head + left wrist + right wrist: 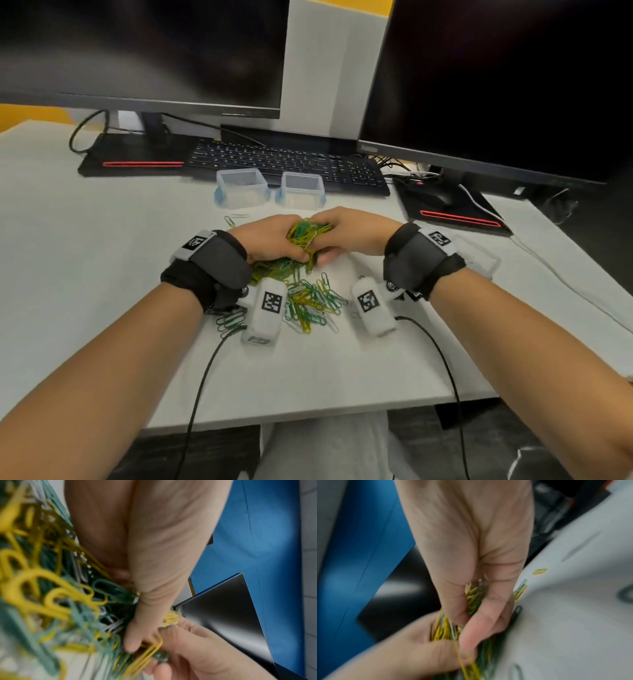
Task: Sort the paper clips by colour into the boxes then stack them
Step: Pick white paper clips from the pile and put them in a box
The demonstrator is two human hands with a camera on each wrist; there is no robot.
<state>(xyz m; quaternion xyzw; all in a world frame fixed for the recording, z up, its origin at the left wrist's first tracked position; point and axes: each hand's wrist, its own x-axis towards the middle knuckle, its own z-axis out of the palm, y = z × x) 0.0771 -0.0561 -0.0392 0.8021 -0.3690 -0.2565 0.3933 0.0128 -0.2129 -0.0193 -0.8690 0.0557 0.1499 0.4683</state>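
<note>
A tangled bunch of yellow, green and white paper clips [306, 232] is held between both hands above the white desk [102, 274]. My left hand [270, 241] grips the bunch from the left, and my right hand [346, 233] grips it from the right, fingers curled into the clips [474, 599]. The left wrist view shows the clips [51, 595] spilling below my fingers [135, 639]. More loose clips [311, 301] lie on the desk under my wrists. Two clear open boxes [241, 186] [302, 189] stand in front of the keyboard.
A black keyboard [287, 162] and two dark monitors [144, 51] [507, 78] stand at the back. A mouse [431, 197] rests on a pad at the right. Two stray clips [234, 219] lie left of my hands. A clear lid [483, 262] lies at the right.
</note>
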